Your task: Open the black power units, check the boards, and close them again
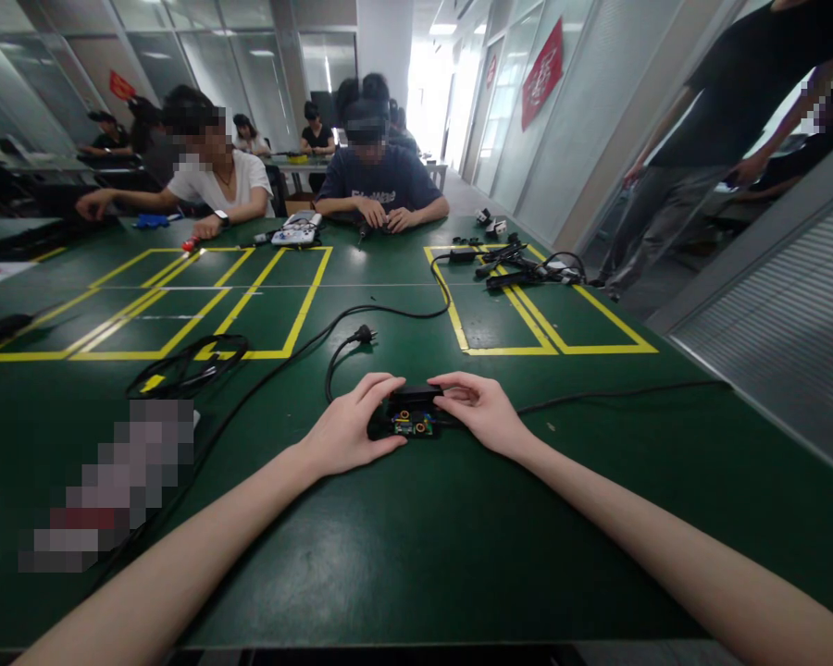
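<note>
An opened power adapter lies on the green table in front of me, its circuit board (pixel 414 425) with small copper coils showing. Just behind the board is a black casing half (pixel 416 394). My left hand (pixel 354 427) curves round the adapter's left side, fingertips at the casing half and thumb by the board's near edge. The fingers of my right hand (pixel 482 412) pinch the casing half's right end. A black cord with a plug (pixel 365 335) curls away behind my left hand. Another black cable (pixel 625 393) runs off to the right.
A coiled cable (pixel 194 370) lies to the left, near a pixelated object (pixel 125 481). Yellow tape (pixel 569 350) marks rectangles on the table. Several adapters and cables (pixel 514 266) are heaped at the back right. Across the table, a person (pixel 381 185) handles a small dark object.
</note>
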Motion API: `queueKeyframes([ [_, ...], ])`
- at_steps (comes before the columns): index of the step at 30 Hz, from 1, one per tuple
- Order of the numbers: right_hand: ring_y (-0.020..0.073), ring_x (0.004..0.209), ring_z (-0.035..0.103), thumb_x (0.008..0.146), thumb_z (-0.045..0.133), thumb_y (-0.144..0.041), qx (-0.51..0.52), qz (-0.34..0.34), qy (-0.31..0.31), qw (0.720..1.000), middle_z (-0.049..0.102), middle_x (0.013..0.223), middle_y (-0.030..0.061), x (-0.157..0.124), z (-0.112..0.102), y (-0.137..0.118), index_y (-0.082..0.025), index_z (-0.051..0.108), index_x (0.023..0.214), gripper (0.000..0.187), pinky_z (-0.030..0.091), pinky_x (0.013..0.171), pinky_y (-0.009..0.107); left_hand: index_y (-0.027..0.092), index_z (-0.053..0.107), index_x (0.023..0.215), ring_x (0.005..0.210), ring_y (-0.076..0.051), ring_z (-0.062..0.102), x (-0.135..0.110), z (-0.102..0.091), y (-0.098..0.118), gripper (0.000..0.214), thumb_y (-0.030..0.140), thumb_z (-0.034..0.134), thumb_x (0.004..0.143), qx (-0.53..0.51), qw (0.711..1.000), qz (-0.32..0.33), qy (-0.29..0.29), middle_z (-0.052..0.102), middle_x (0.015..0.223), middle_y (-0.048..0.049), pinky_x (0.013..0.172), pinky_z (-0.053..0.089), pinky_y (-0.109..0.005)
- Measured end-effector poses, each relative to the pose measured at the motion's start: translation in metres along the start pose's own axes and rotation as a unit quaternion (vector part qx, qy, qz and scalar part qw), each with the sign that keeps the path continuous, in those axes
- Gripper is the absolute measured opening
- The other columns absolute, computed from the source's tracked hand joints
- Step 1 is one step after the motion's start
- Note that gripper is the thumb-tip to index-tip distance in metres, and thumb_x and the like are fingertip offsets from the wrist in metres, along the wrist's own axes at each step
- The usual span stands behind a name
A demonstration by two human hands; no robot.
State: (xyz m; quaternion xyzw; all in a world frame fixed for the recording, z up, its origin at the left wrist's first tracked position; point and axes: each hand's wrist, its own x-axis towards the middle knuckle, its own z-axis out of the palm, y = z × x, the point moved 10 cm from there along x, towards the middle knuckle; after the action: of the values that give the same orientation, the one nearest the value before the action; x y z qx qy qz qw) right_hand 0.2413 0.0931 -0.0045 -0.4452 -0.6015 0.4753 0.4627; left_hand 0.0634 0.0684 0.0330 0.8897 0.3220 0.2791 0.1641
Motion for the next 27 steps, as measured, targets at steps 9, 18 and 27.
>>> queueKeyframes([
  [9, 0.0209, 0.085, 0.078, 0.077, 0.082, -0.034, -0.011, -0.001, -0.013, 1.000, 0.080, 0.092, 0.0050, -0.001, 0.005, 0.005, -0.019, 0.077, 0.107, 0.034, 0.066, 0.085, 0.038, 0.028, 0.040, 0.152, 0.104, -0.023, 0.071, 0.001, 0.002, 0.000, 0.076, 0.031, 0.077, 0.085, -0.012, 1.000, -0.005, -0.009, 0.054, 0.143, -0.0122, 0.096, 0.062, -0.040],
  [18, 0.0214, 0.095, 0.073, 0.087, 0.074, -0.031, -0.090, -0.107, -0.078, 0.987, 0.074, 0.101, 0.0060, -0.010, 0.017, -0.033, -0.020, 0.071, 0.097, 0.016, 0.061, 0.092, 0.042, 0.027, 0.048, 0.148, 0.120, -0.026, 0.068, 0.001, 0.001, 0.002, 0.068, 0.029, 0.077, 0.086, -0.019, 1.000, 0.004, -0.015, 0.058, 0.140, -0.0107, 0.102, 0.060, -0.039],
  [27, 0.0216, 0.095, 0.068, 0.084, 0.075, -0.017, -0.184, -0.228, -0.127, 0.948, 0.067, 0.103, 0.0072, -0.022, 0.027, -0.053, -0.020, 0.064, 0.087, 0.012, 0.056, 0.088, 0.042, 0.022, 0.066, 0.122, 0.104, -0.024, 0.070, 0.003, 0.003, 0.005, 0.036, 0.032, 0.075, 0.089, -0.005, 0.999, 0.017, -0.030, 0.073, 0.113, -0.0085, 0.093, 0.059, -0.038],
])
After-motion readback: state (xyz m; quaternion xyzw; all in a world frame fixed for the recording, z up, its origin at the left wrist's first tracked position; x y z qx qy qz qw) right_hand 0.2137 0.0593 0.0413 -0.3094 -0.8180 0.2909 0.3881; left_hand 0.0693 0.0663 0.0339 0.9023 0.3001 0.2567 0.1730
